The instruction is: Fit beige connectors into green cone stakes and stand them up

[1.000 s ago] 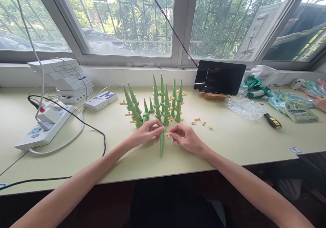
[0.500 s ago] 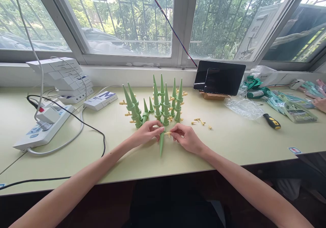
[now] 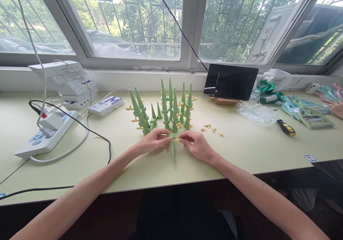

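Note:
My left hand (image 3: 152, 141) pinches the wide end of a green plastic spike (image 3: 172, 150), whose tip points toward me over the pale green table (image 3: 134, 161). My right hand (image 3: 195, 145) is closed on a small yellow connector (image 3: 178, 140) held against the spike's side near its top. Just beyond both hands stands a cluster of upright green spikes (image 3: 171, 106), several with yellow connectors fitted. A few loose yellow connectors (image 3: 210, 128) lie to the right of the cluster.
A white power strip (image 3: 44, 136) with cables and stacked white boxes (image 3: 66, 81) sit at the left. A dark tablet (image 3: 232, 81) leans at the back right. Further right are a screwdriver (image 3: 286, 127), clear bags and green packages, and another person's hand (image 3: 333, 106).
The held spike has swung slightly, its tip moving right and a little away from me; both hands shifted a touch away from me. The rest is unchanged.

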`<state>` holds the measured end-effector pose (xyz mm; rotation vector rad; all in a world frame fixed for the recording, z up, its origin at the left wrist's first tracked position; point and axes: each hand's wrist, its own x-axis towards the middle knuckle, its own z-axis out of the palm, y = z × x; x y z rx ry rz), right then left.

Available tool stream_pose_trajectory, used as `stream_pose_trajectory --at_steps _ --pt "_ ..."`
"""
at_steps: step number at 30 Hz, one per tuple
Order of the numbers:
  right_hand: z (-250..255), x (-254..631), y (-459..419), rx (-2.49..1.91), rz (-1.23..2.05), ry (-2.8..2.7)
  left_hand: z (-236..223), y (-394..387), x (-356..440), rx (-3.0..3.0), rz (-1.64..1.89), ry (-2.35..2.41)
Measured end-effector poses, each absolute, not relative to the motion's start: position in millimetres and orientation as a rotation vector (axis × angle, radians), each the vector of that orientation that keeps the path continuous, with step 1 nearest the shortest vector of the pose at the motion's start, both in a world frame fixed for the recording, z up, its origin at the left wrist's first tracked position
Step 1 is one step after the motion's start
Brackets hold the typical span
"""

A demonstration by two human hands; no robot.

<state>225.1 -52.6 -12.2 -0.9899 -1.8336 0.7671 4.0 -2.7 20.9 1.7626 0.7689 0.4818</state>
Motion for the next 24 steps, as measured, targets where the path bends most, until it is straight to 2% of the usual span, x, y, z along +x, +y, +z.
stream_pose_trajectory --at_steps 15,24 --pt "-8.4 225.6 -54.3 -1.067 0.911 -1.799 11.6 -1.7 7.9 1.738 0.558 0.731" --pt "-8.2 226.0 -53.7 -1.124 0.808 -1.884 5.4 -1.8 8.1 1.776 0.589 0.739"
